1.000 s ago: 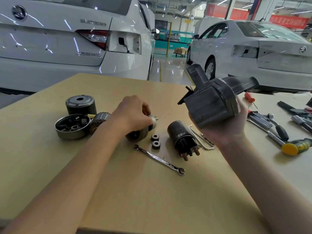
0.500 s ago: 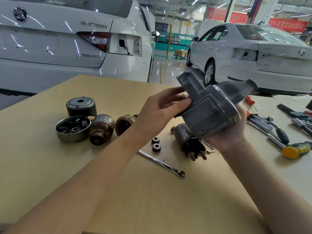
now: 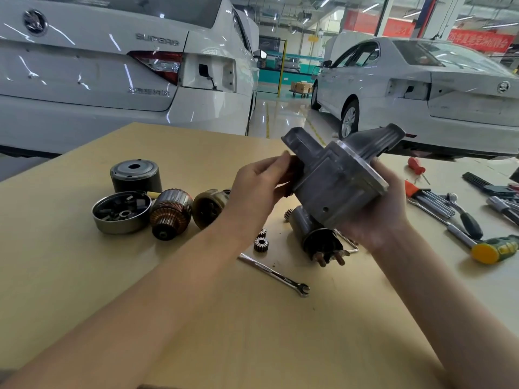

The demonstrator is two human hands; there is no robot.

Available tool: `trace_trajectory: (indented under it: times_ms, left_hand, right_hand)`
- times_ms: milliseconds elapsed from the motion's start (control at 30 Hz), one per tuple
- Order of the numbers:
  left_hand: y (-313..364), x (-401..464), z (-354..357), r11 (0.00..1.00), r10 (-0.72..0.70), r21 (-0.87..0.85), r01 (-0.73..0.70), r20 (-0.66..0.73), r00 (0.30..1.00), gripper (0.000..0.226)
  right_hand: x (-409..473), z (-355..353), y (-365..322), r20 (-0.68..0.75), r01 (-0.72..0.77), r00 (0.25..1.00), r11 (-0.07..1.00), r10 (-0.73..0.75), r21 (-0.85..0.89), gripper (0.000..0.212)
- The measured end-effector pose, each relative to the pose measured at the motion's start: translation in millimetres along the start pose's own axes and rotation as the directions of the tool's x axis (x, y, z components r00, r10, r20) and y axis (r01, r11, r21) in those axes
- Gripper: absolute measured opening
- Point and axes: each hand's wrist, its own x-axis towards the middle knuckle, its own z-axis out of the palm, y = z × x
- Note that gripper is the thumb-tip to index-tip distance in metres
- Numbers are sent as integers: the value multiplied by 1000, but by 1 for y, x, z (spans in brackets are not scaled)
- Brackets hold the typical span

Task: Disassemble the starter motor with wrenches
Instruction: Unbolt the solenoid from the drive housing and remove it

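Housing (image 3: 337, 186), grey cast metal, part of the starter motor: held above the bench (image 3: 84, 276), cradled in the right hand (image 3: 384, 209) with fingers clamped under its flange. Left hand (image 3: 261, 183) pinches the housing's left end, thumb and fingers closed on it. On the bench below: solenoid (image 3: 317, 237), two small pinion gears (image 3: 261, 244), combination wrench (image 3: 276, 275), armature (image 3: 170, 211), end cap (image 3: 120, 211), possibly a field case (image 3: 136, 175). Hand tools (image 3: 460, 214) lie well apart at right.
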Motion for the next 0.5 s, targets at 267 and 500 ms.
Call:
trace_trajectory:
  times_ms: [267, 500]
  left_hand:
    - [2, 5, -8, 996, 84, -46, -81, 53, 995, 34]
    - [7, 9, -15, 991, 124, -35, -127, -76, 989, 25]
  right_hand:
    - [-4, 2, -3, 206, -73, 976, 997, 68, 16, 46]
    - [-4, 0, -3, 204, -34, 979, 999, 28, 24, 43]
